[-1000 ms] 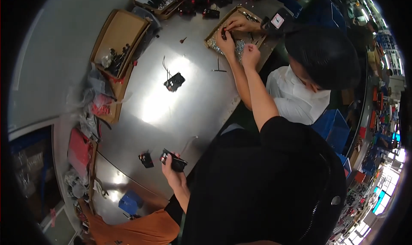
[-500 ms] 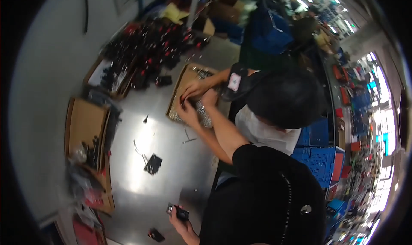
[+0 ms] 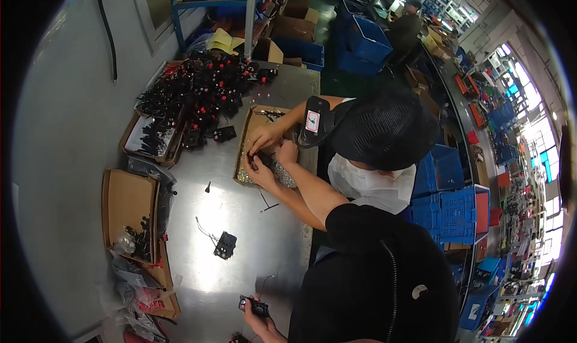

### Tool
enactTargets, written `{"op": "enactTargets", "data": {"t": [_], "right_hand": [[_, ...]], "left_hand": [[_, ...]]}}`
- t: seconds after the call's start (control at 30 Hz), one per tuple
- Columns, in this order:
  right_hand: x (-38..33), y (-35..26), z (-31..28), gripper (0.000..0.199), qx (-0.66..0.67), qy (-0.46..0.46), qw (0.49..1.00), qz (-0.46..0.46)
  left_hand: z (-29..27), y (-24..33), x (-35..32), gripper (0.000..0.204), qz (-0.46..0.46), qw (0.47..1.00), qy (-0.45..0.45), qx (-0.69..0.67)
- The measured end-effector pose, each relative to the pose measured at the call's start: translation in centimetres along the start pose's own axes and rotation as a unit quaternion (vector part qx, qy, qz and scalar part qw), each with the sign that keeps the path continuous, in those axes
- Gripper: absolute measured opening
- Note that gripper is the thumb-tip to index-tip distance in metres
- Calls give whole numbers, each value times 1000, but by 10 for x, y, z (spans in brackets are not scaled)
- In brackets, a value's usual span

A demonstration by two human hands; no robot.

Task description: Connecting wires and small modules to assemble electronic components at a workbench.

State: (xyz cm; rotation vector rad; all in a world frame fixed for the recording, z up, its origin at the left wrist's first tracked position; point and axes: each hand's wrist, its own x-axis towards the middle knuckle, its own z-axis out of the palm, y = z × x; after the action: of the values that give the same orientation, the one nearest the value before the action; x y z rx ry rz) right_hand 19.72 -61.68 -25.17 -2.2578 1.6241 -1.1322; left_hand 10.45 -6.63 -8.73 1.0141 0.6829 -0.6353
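My left hand [image 3: 258, 323], near the lower edge, grips a small black box-shaped module [image 3: 257, 307]; a thin wire rises from it. My right hand [image 3: 287, 153] reaches into a shallow cardboard tray [image 3: 239, 173] of small shiny metal parts [image 3: 282, 176]. Its fingers are drawn together, and what they hold, if anything, is hidden. Beside it, a co-worker's two hands [image 3: 263, 154] hold a small dark piece over the same tray. My right forearm crosses above the co-worker's left one. Another black module [image 3: 225, 245] with thin wires lies on the metal table [image 3: 192, 271].
A co-worker in a black cap [image 3: 384, 130] leans in on the right. A heap of black and red parts [image 3: 210, 91] covers the table's far end. Cardboard boxes [image 3: 129, 202] and plastic bags line its left side. A T-shaped tool [image 3: 268, 206] lies by the tray. Blue crates [image 3: 451, 214] stand right.
The view has shifted and become sharper. My left hand still grips the module, and its wire now shows. My right hand stays at the tray. A dark part low on the table is now mostly cut off.
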Motion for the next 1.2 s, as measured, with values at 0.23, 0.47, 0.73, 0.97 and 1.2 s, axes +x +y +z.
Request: {"op": "enactTargets", "data": {"t": [0.23, 0.47, 0.73, 0.97, 1.2], "right_hand": [[-9, -62, -67, 21, 57, -202, 960, 187], [4, -32, -55, 17, 111, -88, 966, 218], [-8, -52, -87, 12, 113, -132, 939, 295], [-66, -89, -169, 12, 303, -42, 933, 188], [-194, -137, -376, 15, 481, -450, 745, 106]], "left_hand": [[-6, 15, -16, 32, 12, 1000, 9, 14], [-20, 15, -35, 30, 15, 999, 6, 42], [-48, 7, -37, 22, 26, 996, -48, 70], [-8, 9, -53, 38, 74, 990, -67, 97], [22, 5, -77, 48, 122, 947, -193, 226]]}}
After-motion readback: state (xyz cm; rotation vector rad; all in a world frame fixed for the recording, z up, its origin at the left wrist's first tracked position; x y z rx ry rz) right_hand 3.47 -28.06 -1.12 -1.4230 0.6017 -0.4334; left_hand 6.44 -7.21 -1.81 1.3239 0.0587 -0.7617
